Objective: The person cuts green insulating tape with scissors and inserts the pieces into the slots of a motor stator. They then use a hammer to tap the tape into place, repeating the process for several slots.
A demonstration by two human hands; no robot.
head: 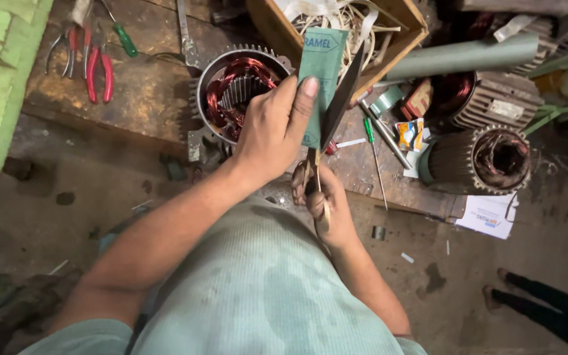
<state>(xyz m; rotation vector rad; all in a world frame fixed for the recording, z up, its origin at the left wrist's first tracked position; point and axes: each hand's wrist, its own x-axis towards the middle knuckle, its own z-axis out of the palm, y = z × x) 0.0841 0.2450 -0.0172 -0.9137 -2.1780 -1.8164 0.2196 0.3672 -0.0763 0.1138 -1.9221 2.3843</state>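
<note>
While a worn wooden workbench (139, 98) fills the upper part of the view, littered with motor parts, the biggest thing on it near the hands is an open motor stator (241, 89) with copper-red windings and a toothed metal rim, lying just behind the left hand. To the right lie two more finned motor bodies (488, 158), one showing dark windings at its open end, and a wooden crate (389, 39) of pale strips stands at the top edge. A grey-green tube (461, 56) rests across the clutter beside the crate.

Next in size, the green sheet of insulating paper (323, 72) is held upright in front of the stator and crate; the left hand (274, 128) pinches it, thumb laid flat on its face, fingers closed behind. The right hand (327, 200) sits just below, fingers curled through the handles of a pair of scissors (336, 112), whose dark blades (parted a little) rise along the sheet's right edge and touch it.

Smaller still: red-handled pliers (96, 69) at the far left, and a green-handled screwdriver (373, 141) right of the scissors.
</note>
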